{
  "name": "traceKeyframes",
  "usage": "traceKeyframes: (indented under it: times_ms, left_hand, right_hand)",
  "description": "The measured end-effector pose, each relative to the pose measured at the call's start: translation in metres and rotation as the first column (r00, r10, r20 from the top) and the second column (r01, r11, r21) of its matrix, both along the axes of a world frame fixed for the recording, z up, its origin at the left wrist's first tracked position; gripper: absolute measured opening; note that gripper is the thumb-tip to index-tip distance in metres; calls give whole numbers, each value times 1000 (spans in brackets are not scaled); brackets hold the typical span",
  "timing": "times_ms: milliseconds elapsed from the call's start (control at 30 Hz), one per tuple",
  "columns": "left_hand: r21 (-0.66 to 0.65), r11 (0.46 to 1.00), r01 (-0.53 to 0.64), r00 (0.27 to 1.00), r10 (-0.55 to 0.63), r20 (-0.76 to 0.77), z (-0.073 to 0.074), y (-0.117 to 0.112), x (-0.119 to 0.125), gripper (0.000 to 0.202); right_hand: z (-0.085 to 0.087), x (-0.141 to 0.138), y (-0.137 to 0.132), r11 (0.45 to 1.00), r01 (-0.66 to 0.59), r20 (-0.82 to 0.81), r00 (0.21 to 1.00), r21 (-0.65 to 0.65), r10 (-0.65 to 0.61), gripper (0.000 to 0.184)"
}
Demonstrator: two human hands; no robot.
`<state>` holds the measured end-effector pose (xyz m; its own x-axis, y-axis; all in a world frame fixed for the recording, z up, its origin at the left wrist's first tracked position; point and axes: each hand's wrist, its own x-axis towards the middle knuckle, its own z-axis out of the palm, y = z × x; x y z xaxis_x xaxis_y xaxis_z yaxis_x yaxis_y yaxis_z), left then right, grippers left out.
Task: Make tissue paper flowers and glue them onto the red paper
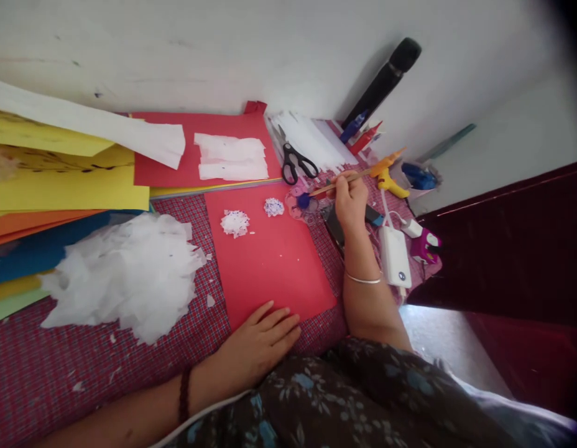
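Observation:
My left hand (260, 342) lies flat, fingers stretched out, on the near edge of a red paper sheet (274, 267). My right hand (350, 198) is closed around a thin wooden stick (332, 185) whose tip points left toward a small blue blob (303, 200) on a clear pink palette (302, 208). On the red sheet lie two small frilly paper flowers: a white one with pink specks (235, 223) and a white one with blue specks (273, 206).
A heap of white tissue scraps (130, 274) lies left on the checked cloth. Stacked coloured paper sheets (60, 186) and another red sheet (199, 149) with white strips sit behind. Black scissors (294, 162), a yellow glue gun (386, 177), a white power bank (395, 255) and a black cylinder (384, 81) stand right.

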<state>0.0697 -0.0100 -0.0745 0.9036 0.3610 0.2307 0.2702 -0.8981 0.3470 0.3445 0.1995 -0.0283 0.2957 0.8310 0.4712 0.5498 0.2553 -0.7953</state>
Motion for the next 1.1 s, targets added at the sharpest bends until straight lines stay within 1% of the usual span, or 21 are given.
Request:
traceKeyframes:
  times_ms: [67, 133, 167, 233, 300, 333, 400, 433, 467, 500, 567, 700, 800, 867, 967, 1100]
  left_hand:
    - [-7, 1000, -7, 1000, 7, -18, 1, -1, 0, 38]
    - [-9, 1000, -8, 1000, 8, -18, 3, -2, 0, 37]
    - [-6, 1000, -7, 1000, 7, -9, 4, -2, 0, 36]
    - [3, 1000, -12, 1000, 12, 19, 5, -3, 0, 34]
    - [8, 1000, -24, 999, 23, 42, 7, -3, 0, 33]
    - [6, 1000, -29, 998, 28, 48, 7, -2, 0, 33]
    - [-2, 999, -35, 998, 35, 55, 9, -2, 0, 33]
    - [-7, 999, -36, 998, 36, 59, 10, -2, 0, 33]
    - [-10, 999, -37, 997, 38, 65, 11, -2, 0, 32]
    - [-12, 999, -40, 997, 41, 70, 11, -1, 0, 32]
    - [-12, 999, -45, 996, 46, 83, 12, -2, 0, 31]
    - [-2, 999, -49, 994, 49, 101, 10, -1, 1, 29]
    - [6, 999, -54, 994, 53, 99, 11, -1, 2, 28]
    - [8, 998, -55, 994, 54, 90, 12, -1, 2, 28]
    - [1, 999, -52, 995, 52, 83, 14, 0, 2, 28]
    - [0, 999, -47, 995, 47, 91, 13, -1, 1, 29]
  right_hand:
    - [-4, 2, 1, 999, -22, 39, 999, -31, 23, 30]
    - [-5, 3, 1, 998, -34, 54, 998, -43, 36, 31]
    - [-3, 1, 0, 999, -36, 42, 998, -32, 37, 31]
    - [2, -9, -4, 999, -42, -44, 998, 31, 44, 30]
    - [10, -30, -13, 990, -104, -146, 982, 92, 117, 28]
    - [14, -44, -20, 983, -157, -181, 968, 99, 173, 26]
    - [19, -74, -38, 948, -315, -232, 919, 54, 319, 22]
    - [19, -88, -47, 920, -392, -237, 892, 19, 385, 20]
    - [19, -100, -54, 897, -441, -235, 873, -5, 428, 20]
    - [17, -110, -61, 877, -479, -223, 858, -26, 462, 19]
    - [11, -122, -68, 855, -515, -181, 848, -58, 499, 18]
    - [1, -124, -67, 840, -536, -69, 844, -84, 532, 16]
    - [-3, -123, -62, 828, -548, -16, 835, -117, 550, 16]
    - [-5, -123, -61, 827, -549, -18, 834, -118, 551, 16]
    - [-5, -123, -61, 830, -549, -68, 836, -94, 545, 16]
    - [-4, -122, -63, 819, -558, -73, 830, -133, 553, 19]
